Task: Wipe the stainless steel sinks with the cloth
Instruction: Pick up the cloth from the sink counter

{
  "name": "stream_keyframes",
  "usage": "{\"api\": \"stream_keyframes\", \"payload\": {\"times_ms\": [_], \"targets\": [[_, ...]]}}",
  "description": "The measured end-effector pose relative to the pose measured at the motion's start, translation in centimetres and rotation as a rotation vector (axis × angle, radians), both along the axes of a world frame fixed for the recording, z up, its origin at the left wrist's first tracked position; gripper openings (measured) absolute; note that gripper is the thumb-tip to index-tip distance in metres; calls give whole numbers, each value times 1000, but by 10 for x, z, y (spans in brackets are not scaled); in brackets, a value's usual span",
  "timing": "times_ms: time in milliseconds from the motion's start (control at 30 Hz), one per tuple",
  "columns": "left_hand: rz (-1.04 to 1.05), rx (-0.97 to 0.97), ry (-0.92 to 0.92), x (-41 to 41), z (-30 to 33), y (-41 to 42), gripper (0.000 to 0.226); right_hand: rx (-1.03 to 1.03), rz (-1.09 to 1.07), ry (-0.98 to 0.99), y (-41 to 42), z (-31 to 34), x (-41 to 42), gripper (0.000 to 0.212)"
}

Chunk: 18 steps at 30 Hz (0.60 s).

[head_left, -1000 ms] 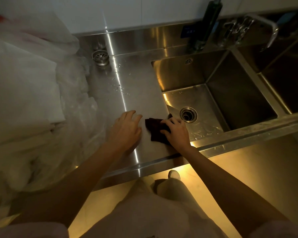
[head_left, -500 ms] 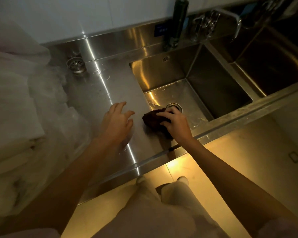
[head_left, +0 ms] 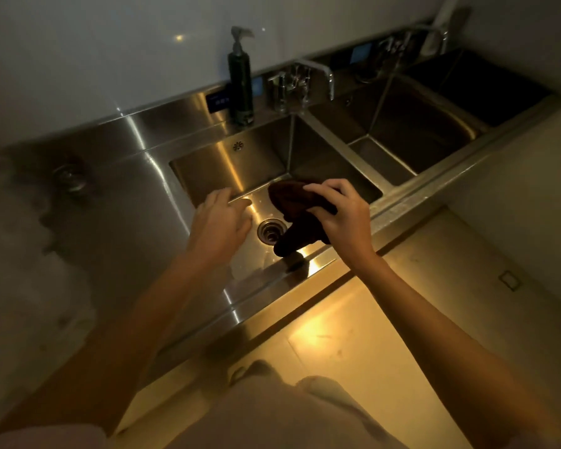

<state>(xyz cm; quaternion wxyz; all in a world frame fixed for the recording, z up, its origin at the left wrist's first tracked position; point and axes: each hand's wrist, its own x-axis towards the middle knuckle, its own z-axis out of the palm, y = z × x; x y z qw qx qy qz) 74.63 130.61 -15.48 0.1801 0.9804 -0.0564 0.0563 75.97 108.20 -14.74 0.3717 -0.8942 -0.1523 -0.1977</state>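
**Cloth lifted over the left sink**

Pinched between the thumb and curled fingers of the right hand, the dark cloth hangs bunched above the left sink, one end drooping down just beside the round drain. The left hand hovers next to it with fingers loose and spread, holding nothing; whether it touches the steel I cannot tell.

Behind the basin a tall dark pump bottle stands upright on the back ledge, with a chrome faucet just to its right, its spout reaching toward the divider. A second sink lies beyond that divider. On the drainboard at left sits a small round strainer, near blurred white bags.

The cloth looks deep brown, soft and crumpled, folded over itself.
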Motion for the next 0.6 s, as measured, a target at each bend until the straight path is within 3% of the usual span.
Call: {"api": "stream_keyframes", "payload": {"times_ms": [267, 600], "targets": [[-186, 52, -87, 19, 21, -138, 37, 91, -167, -122, -136, 51, -16, 30], [-418, 52, -79, 16, 12, -298, 39, 113, -460, -36, -287, 31, -79, 32]]}}
